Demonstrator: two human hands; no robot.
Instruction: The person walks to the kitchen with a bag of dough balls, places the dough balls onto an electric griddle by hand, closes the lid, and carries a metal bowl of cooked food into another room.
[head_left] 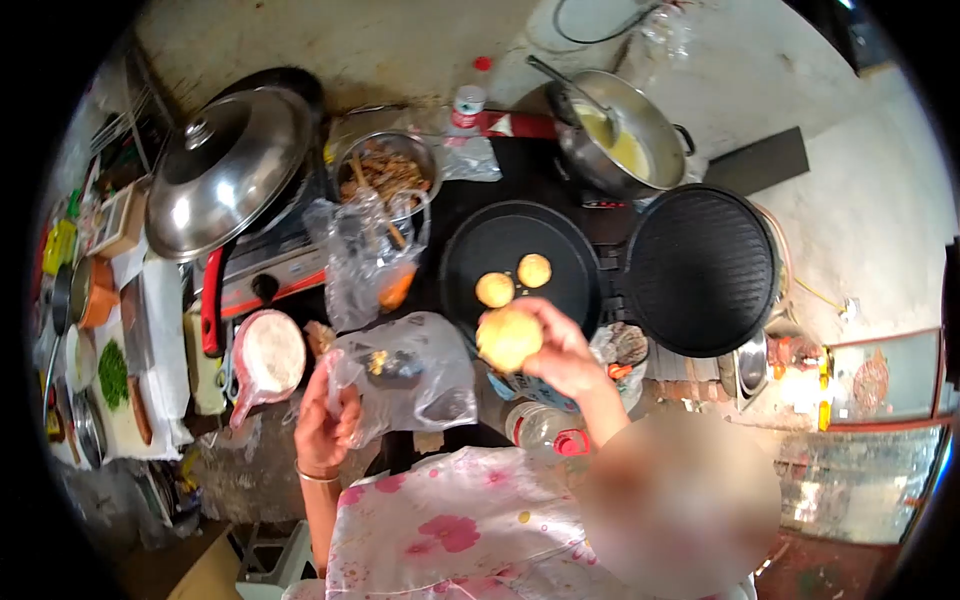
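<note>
A person in a pink-flowered apron [450,520] works over a dark worktop [415,275], seen from above. The right hand [566,350] grips a round golden cake [508,340] between thumb and fingers, holding it over the near edge of a black pan [565,235]. Two smaller-looking round cakes [495,290] lie in the pan near its middle, just apart from each other. The pan's ridged black lid [700,270] is hinged at its right edge and lies open. The left hand [325,415], a bracelet at its wrist, is closed on the left edge of a clear plastic bag [435,390], which spreads in front of the pan at the worktop's near edge; something yellowish shows in it, though the glare on the plastic makes it hard to name. Beyond that bag, a second clear bag [345,285] has something orange at its bottom. Toward the worktop's far edge are a metal bowl [432,165] of brown food with wooden sticks, a bottle [467,108] with a red cap, and, at the far right corner, a metal pot [592,160] with a ladle in pale yellow liquid. To the left, a shiny domed cover [230,170] sits on a red-handled wok beside a gas stove's knob [264,287]; nearer is a pink pan [243,395] with pale contents. Farther left, chopped greens [114,375] lie beside a knife [138,405] on a board.
</note>
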